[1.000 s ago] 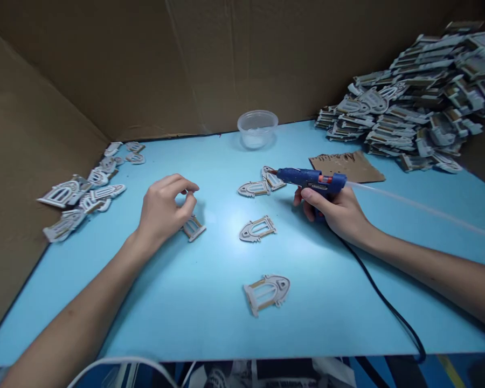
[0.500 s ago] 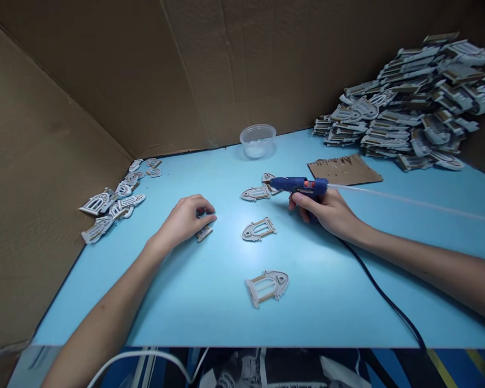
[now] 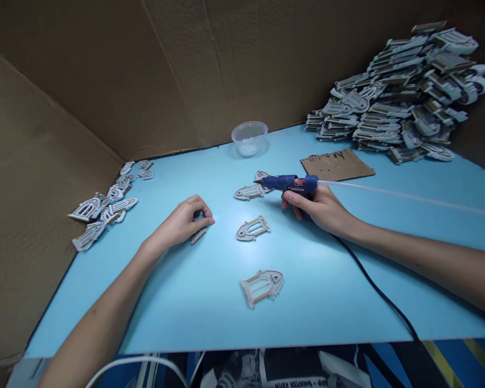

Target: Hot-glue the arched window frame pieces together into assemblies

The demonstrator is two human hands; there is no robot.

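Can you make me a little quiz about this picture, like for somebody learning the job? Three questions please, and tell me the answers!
1. Which hand holds the blue plastic glue gun?
2. True or false: the round clear plastic tub stands near the brown cardboard back wall.
3. Which heap of grey-white arched pieces is bigger: A, the left heap, or B, the right heap?

Key:
1. The right hand.
2. True.
3. B.

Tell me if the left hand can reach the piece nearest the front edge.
Likely yes: nothing lies between the left hand and that piece, and the glue gun is farther back. The hand partly covers another piece, though.
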